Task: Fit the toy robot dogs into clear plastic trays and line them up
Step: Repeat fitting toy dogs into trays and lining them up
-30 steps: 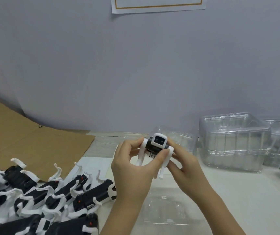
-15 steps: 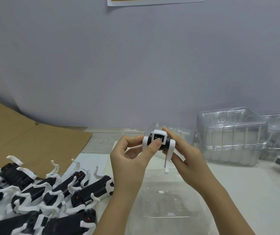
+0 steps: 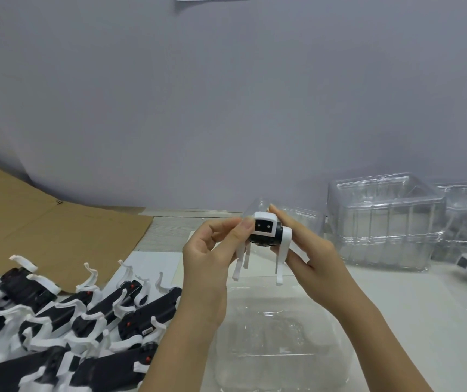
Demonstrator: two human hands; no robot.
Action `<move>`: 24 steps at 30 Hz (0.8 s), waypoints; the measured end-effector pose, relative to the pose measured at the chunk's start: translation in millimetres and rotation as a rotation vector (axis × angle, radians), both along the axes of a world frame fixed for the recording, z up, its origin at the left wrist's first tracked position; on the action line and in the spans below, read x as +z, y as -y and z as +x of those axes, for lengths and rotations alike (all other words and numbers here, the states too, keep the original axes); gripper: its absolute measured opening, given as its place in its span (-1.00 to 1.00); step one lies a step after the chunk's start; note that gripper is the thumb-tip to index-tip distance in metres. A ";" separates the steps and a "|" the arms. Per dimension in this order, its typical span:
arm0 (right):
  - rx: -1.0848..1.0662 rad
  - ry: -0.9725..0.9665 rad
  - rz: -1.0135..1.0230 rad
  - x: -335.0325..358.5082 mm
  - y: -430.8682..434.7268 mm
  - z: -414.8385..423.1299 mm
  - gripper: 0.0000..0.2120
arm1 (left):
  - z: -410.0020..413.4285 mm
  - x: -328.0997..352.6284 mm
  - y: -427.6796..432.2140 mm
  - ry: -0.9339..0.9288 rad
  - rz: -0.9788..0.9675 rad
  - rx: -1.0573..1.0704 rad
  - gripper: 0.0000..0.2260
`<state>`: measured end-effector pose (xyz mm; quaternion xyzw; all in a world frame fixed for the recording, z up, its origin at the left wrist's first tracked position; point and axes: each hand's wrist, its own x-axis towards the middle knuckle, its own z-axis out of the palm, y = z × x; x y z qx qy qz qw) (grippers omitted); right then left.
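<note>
The left hand (image 3: 206, 267) and the right hand (image 3: 311, 256) pinched the black-and-white plastic toy robot dog (image 3: 266, 232) above the clear moulded plastic tray (image 3: 277, 335) at the near edge of the bench (image 3: 413, 312). Lowering it level, legs first, looked wisest.

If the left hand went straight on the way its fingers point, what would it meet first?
The left hand points up and right, straight into the toy robot dog it pinches. Beyond that is the right hand, which holds the dog's other side.
</note>
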<state>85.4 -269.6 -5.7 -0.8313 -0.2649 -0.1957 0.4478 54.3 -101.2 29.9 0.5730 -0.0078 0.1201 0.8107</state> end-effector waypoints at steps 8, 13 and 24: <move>-0.019 0.234 -0.060 9.3 -7.0 -6.4 -0.54 | -1.8 -5.1 -4.3 0.205 0.406 0.123 -0.53; 0.008 0.034 0.200 13.8 -25.3 -17.0 -0.56 | 4.6 -14.1 -2.2 0.066 0.516 0.172 -0.53; 0.172 -0.411 0.438 41.1 -0.5 -18.9 -0.45 | 25.8 -2.0 -18.5 -0.079 -0.390 -0.097 -0.81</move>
